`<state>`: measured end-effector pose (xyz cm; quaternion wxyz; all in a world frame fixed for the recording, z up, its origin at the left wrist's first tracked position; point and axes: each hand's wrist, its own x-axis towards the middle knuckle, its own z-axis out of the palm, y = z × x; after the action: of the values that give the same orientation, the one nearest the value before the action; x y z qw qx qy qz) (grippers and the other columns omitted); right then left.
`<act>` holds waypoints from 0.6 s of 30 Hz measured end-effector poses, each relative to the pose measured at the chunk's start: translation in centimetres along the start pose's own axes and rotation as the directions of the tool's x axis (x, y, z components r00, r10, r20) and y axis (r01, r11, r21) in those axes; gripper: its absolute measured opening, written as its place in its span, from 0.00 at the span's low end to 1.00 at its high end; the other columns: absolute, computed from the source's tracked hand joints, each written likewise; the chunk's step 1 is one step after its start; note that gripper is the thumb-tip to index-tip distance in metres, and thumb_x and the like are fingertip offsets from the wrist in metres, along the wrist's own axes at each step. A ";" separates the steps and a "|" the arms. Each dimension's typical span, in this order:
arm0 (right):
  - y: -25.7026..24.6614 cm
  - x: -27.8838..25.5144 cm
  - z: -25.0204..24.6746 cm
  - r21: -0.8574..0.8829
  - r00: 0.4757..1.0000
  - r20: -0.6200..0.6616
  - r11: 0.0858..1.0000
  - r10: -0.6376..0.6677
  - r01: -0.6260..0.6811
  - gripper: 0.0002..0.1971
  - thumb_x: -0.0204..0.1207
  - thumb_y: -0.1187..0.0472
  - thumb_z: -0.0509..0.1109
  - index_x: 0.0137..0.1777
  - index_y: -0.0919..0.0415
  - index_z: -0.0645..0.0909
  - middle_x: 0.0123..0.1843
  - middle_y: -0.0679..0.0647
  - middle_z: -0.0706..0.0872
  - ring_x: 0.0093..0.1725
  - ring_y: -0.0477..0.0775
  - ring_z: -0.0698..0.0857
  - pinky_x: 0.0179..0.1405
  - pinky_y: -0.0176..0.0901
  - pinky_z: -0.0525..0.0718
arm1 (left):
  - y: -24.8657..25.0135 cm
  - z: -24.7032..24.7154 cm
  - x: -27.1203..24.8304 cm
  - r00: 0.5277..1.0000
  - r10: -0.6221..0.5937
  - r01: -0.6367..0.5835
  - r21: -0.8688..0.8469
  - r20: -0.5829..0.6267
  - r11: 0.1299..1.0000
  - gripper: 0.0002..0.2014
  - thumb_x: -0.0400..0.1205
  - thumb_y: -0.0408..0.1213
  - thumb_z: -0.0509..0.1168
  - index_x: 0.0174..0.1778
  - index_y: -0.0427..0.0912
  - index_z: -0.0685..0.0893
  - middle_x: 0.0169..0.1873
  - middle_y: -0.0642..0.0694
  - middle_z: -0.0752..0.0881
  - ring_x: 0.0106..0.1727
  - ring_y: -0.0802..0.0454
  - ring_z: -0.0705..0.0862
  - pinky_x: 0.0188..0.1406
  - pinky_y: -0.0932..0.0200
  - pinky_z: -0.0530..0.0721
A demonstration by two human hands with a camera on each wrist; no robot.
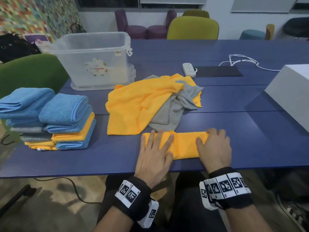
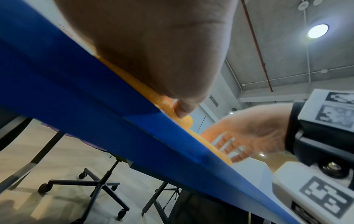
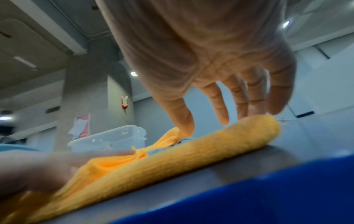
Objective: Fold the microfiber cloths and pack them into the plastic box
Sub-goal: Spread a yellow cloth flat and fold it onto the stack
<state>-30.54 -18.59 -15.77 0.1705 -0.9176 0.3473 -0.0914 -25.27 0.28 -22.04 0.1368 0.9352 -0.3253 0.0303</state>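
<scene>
A long folded orange cloth lies along the near edge of the blue table. My left hand lies flat on its left half with fingers spread. My right hand presses on its right end; the right wrist view shows the fingers reaching down onto the cloth, with the thumb touching it too. A small pleat stands up mid-cloth between the hands. The clear plastic box stands open at the back left. Loose orange and grey cloths lie heaped behind the folded one.
Two stacks of folded blue, orange and grey cloths sit at the left edge. A white power strip, a black mat and a white cable lie further back. A big white box stands at the right. A green chair is at the left.
</scene>
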 end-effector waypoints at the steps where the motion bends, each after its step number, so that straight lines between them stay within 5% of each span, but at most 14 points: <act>1: 0.6 0.1 0.0 -0.044 0.997 0.026 0.996 0.074 -0.073 0.25 0.82 0.44 0.68 0.69 0.62 0.75 0.67 0.63 0.76 0.66 0.67 0.77 0.58 0.61 0.80 | 0.0 -0.1 0.0 1.000 -0.001 0.001 0.009 0.009 1.000 0.29 0.90 0.53 0.41 0.91 0.62 0.49 0.91 0.46 0.51 0.91 0.41 0.44 0.88 0.33 0.40; 4: 1.8 0.5 0.1 -0.023 0.963 0.151 0.975 0.222 -0.221 0.32 0.78 0.38 0.70 0.68 0.66 0.73 0.66 0.65 0.77 0.66 0.69 0.78 0.57 0.61 0.80 | 0.1 -0.3 0.1 0.999 -0.012 0.012 0.021 0.035 1.000 0.30 0.89 0.53 0.40 0.91 0.63 0.50 0.91 0.45 0.52 0.91 0.40 0.44 0.88 0.31 0.39; 7: 2.2 1.2 -0.4 0.100 0.939 0.255 0.960 0.231 -0.263 0.27 0.78 0.41 0.73 0.57 0.66 0.74 0.53 0.61 0.81 0.56 0.67 0.82 0.47 0.52 0.77 | 0.4 -0.4 0.2 0.998 -0.041 0.039 0.034 0.044 0.999 0.31 0.87 0.53 0.40 0.90 0.62 0.53 0.90 0.44 0.54 0.91 0.39 0.45 0.87 0.30 0.41; 12: 2.6 1.9 -0.7 0.324 0.949 0.286 0.919 0.133 -0.226 0.19 0.75 0.52 0.75 0.36 0.63 0.72 0.36 0.58 0.78 0.40 0.64 0.80 0.36 0.52 0.73 | 0.9 -0.4 0.3 0.997 -0.070 0.068 0.054 0.037 0.996 0.30 0.88 0.54 0.40 0.89 0.63 0.58 0.90 0.44 0.56 0.91 0.38 0.47 0.86 0.27 0.42; 18: -1.3 1.1 -1.9 0.652 0.978 0.161 0.759 -0.130 -0.006 0.14 0.67 0.51 0.73 0.44 0.61 0.78 0.39 0.60 0.84 0.43 0.67 0.86 0.42 0.70 0.88 | 1.0 0.0 0.4 0.997 -0.082 0.081 0.054 0.011 0.995 0.28 0.90 0.62 0.40 0.88 0.64 0.61 0.89 0.44 0.59 0.91 0.38 0.49 0.85 0.24 0.41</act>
<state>-29.48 -18.90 -13.50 0.5076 -0.8172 0.2451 -0.1208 -25.60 -0.73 -21.76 0.1106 0.9512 -0.2868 0.0274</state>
